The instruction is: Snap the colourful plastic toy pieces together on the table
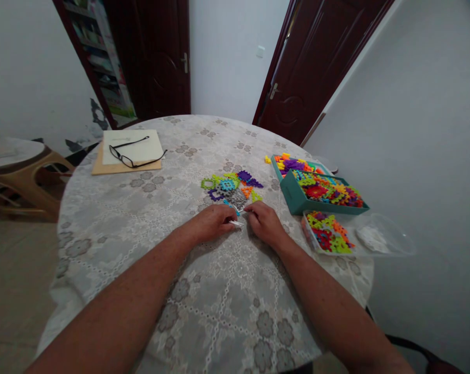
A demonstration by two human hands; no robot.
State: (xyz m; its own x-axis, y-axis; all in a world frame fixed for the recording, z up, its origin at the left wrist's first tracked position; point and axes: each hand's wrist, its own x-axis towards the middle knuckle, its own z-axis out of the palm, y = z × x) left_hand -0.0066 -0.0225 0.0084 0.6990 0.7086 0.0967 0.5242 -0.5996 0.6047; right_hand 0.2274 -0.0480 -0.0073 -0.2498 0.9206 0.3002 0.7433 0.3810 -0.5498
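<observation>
My left hand (215, 222) is closed near the middle of the table, with thin white sticks (236, 223) poking out of its fingers. A blue plastic piece (231, 206) shows at its fingertips. Just to the right, my right hand (264, 222) is closed in a pinch on the end of a slim white piece (240, 210) that reaches toward the blue piece. Whether the two are joined is too small to tell. Just beyond both hands lies a loose pile of toothed plastic building pieces (227, 185) in green, blue, purple, orange and grey.
At the right, a teal box (297, 200) and a clear plastic tub (316, 248) hold colourful pieces. White pieces (371, 238) lie in the clear lid (399, 241). Black glasses (128, 160) rest on papers (106, 169) at the far left. A patterned cloth (215, 311) covers the round table.
</observation>
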